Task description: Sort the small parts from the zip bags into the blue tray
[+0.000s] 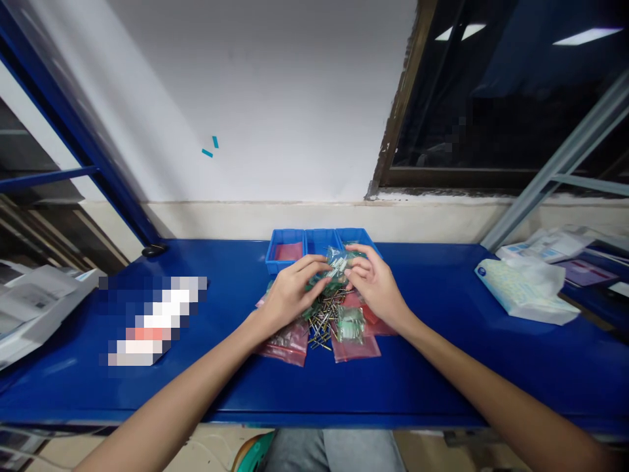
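Between my hands, above the pile, is a small clear greenish plastic bag (338,262) with light pieces in it. My right hand (376,282) is closed on its right side, fingers bent. My left hand (295,288) is at its left edge, thumb and fingers curled near each other; whether they pinch the bag is hard to make out. Below lies a heap of thin metal pins (324,321). Pink zip bags (289,344) lie around the heap, and a greenish bag (350,324) rests on another pink bag (358,349).
Three blue bins stand behind my hands, the left bin (285,265) holding pink bags. A tissue pack (525,295) lies at the right, papers in a white tray (44,314) at the left. Metal posts rise on both sides of the blue table (432,380).
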`<action>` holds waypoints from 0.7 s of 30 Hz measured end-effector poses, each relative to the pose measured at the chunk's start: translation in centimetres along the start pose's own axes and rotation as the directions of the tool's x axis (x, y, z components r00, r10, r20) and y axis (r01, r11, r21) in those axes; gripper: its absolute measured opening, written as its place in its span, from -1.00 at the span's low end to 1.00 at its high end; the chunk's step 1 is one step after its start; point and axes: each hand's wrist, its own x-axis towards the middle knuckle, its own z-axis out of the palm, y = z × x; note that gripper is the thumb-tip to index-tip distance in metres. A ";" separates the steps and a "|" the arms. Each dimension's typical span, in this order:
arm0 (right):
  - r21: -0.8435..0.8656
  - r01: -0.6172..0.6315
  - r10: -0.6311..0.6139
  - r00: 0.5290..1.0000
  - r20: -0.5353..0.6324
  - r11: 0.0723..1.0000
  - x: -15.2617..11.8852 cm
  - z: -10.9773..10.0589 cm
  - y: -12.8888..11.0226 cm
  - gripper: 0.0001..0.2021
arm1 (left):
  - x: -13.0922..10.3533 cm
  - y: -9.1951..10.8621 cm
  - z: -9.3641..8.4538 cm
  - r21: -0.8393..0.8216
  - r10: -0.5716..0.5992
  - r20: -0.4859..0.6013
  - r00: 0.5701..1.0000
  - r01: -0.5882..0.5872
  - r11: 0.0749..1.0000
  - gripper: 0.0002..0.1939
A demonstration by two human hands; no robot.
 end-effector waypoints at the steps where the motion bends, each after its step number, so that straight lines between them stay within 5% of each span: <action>1: -0.028 0.016 -0.016 1.000 0.010 0.999 -0.1 0.0 0.0 -0.53 | 0.1 0.1 0.0 -0.008 0.005 -0.007 1.000 -0.005 1.000 -0.84; 7: -0.414 0.205 -0.201 0.978 0.054 0.887 -0.5 0.0 -0.7 -0.84 | 0.1 0.4 0.3 -0.052 -0.086 -0.026 0.996 0.085 0.995 -0.77; 12: -0.445 0.186 -0.203 0.979 0.009 0.876 0.5 -1.0 -1.2 -0.89 | 0.9 0.2 0.4 -0.152 -0.203 -0.082 0.976 0.189 0.970 -0.76; 17: -0.331 0.162 -0.200 0.976 -0.083 0.929 3.9 -4.0 -2.7 -0.62 | 5.8 -0.4 0.5 -0.259 -0.206 -0.085 0.975 0.178 0.949 -0.83; 21: -0.400 0.165 -0.250 0.953 -0.170 0.901 7.0 -6.6 -3.3 -0.54 | 10.9 -1.7 2.0 -0.267 -0.257 -0.121 0.959 0.218 0.939 -0.87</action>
